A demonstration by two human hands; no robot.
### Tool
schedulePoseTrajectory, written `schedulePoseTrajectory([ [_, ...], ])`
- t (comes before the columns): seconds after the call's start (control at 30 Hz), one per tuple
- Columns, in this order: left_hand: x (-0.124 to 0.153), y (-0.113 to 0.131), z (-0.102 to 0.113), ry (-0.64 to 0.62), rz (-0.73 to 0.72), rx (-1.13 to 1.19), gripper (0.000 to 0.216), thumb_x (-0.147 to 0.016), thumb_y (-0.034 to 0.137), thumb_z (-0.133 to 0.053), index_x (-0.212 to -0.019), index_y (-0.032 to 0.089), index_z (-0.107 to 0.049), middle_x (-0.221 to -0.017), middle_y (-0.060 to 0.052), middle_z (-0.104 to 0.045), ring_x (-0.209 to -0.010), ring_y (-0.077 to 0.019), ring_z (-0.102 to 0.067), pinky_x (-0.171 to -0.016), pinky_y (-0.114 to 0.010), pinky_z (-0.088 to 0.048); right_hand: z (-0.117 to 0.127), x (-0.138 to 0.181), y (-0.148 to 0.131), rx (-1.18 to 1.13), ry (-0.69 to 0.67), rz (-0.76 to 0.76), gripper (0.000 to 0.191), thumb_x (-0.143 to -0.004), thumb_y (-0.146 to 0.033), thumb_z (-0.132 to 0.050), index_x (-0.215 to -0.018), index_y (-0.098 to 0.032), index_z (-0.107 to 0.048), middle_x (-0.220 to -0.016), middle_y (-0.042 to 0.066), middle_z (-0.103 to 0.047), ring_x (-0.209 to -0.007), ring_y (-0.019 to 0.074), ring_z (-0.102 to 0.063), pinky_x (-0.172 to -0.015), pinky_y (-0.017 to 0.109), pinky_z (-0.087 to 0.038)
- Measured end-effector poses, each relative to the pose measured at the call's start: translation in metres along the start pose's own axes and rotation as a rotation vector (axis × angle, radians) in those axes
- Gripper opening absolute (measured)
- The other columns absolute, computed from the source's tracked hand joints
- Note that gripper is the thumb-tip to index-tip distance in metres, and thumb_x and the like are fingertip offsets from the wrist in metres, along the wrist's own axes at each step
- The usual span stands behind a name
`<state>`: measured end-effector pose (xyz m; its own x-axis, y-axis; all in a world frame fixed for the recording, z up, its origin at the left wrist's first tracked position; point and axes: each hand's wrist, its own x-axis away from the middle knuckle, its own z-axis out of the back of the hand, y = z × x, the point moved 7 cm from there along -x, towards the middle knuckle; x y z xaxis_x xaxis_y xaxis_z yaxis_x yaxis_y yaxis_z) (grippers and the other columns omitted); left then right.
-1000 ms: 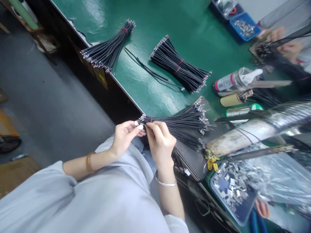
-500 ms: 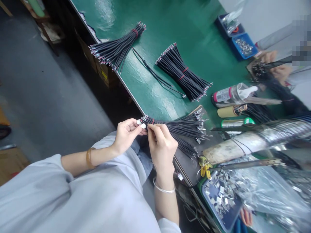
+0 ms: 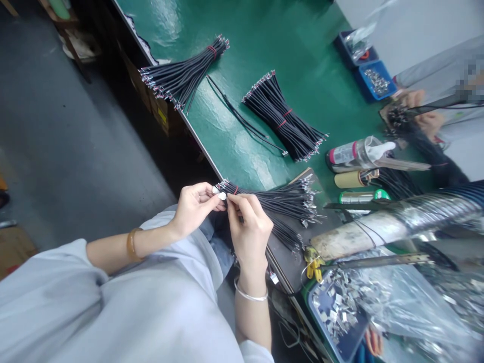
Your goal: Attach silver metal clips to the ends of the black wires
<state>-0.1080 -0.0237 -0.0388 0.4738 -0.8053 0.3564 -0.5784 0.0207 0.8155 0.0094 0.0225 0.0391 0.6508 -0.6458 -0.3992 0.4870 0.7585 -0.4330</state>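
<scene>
The work looks to be in a middle stage, although the exact count of finished pieces cannot be told. On the green, shiny tabletop [image 3: 212, 30], a bundle of thin black cables with one red band [image 3: 189, 73] lies at the far left, and a thicker black cable bundle with two red bands [image 3: 285, 118] lies to its right. A few loose black cables [image 3: 242, 116] rest between these two, not tied. In the nearest fanned bundle of black cables [image 3: 282, 197], many right ends carry silvery parts, so that side seems mostly done; the left ends show thin pale and reddish wire tips. Many loose silvery metal pieces [image 3: 338, 320] remain unused in the blue plastic tray [image 3: 315, 315] at the near right.

The left hand [image 3: 198, 204] and the right hand [image 3: 249, 222] meet at the left end of the nearest bundle. The fingers of both hands are closed in a pinch, seemingly on one thin black cable [image 3: 226, 200], which is mostly hidden by them. This cable lies between the two sets of fingertips, and the banded left end of the bundle is just beyond them, on the far side.
</scene>
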Motion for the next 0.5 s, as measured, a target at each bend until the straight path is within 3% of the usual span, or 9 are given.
schedulePoseTrajectory([
  [0.5, 0.003, -0.0064, -0.0032, -0.004, 0.06, 0.047, 0.042, -0.064, 0.043, -0.095, -0.071, 0.016, -0.064, -0.064, -0.001, -0.075, -0.059, -0.0159, -0.075, -0.062, -0.026, -0.066, -0.002, 0.0021, 0.0045, -0.05, -0.012, -0.031, 0.019, -0.103, -0.019, -0.058, -0.107, -0.023, -0.076, -0.096, 0.005, -0.075, -0.084, 0.0138, -0.074, -0.075, 0.023, -0.061],
])
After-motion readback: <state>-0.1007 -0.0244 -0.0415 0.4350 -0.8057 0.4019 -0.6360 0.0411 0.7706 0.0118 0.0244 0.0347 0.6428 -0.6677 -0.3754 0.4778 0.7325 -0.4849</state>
